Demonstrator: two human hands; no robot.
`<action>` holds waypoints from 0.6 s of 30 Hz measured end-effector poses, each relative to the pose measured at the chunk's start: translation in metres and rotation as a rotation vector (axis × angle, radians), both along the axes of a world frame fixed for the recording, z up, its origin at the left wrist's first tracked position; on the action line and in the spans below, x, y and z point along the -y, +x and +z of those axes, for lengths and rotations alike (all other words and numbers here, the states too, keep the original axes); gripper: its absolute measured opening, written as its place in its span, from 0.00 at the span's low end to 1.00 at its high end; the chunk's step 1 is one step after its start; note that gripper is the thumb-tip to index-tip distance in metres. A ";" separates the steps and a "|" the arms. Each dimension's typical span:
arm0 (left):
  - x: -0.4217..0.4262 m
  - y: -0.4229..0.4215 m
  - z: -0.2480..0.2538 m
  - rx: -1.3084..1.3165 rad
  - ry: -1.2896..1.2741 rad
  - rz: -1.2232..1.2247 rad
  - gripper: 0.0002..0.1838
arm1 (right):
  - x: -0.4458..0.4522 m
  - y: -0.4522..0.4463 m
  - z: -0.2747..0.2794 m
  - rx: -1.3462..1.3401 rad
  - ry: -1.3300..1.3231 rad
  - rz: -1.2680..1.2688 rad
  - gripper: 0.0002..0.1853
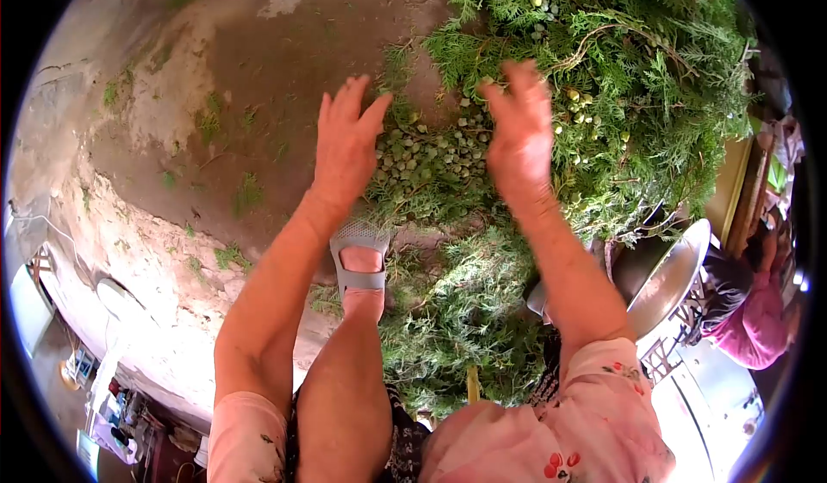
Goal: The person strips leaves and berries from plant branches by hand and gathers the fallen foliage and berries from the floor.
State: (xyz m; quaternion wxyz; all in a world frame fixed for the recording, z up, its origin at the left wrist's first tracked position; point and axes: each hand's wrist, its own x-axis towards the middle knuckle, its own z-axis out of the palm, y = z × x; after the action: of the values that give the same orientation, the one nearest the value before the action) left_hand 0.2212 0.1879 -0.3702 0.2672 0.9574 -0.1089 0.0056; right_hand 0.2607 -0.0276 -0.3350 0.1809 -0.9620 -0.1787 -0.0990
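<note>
Small pale green cones [431, 157] lie in a heap on the brown ground, with green sprigs among them. At the left edge of this heap is my left hand [349, 139], its fingers spread and holding nothing. My right hand [521, 130], a little blurred, is at the heap's right side with its fingers apart and nothing visible in it. Just beyond it, a large pile of leafy green branches [629, 87] bearing cones fills the upper right.
My sandalled foot [362, 259] rests below the heap. More cut greenery [465, 319] lies near my knees. A metal basin [672, 281] stands at the right. A person in pink [754, 328] is at the far right. Household items [121, 423] show at the lower left.
</note>
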 end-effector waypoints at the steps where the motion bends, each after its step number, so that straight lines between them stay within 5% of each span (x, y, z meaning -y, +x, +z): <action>1: -0.001 0.012 0.002 0.002 0.007 0.008 0.23 | 0.011 0.017 0.008 0.035 -0.173 -0.037 0.25; 3: 0.003 0.032 0.001 0.074 0.279 -0.163 0.24 | 0.047 0.045 -0.008 0.023 -0.442 -0.068 0.23; 6: 0.008 0.035 -0.024 0.149 0.242 -0.218 0.17 | 0.072 0.056 0.012 -0.016 -0.562 0.024 0.13; 10: 0.017 0.027 -0.019 0.069 0.334 -0.205 0.08 | 0.069 0.029 0.044 -0.003 -0.130 -0.009 0.07; 17: 0.016 0.019 0.073 0.267 -0.028 0.042 0.03 | 0.067 -0.042 0.119 -0.188 0.549 -0.363 0.10; 18: 0.018 0.015 0.097 0.010 -0.261 0.174 0.03 | 0.064 -0.053 0.136 -0.249 0.655 -0.454 0.10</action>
State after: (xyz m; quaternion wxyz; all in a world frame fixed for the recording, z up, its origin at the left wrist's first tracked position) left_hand 0.2359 0.1699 -0.2729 0.3875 0.9203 -0.0253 0.0474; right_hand 0.2074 -0.0915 -0.1991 0.4711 -0.8733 0.1021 -0.0711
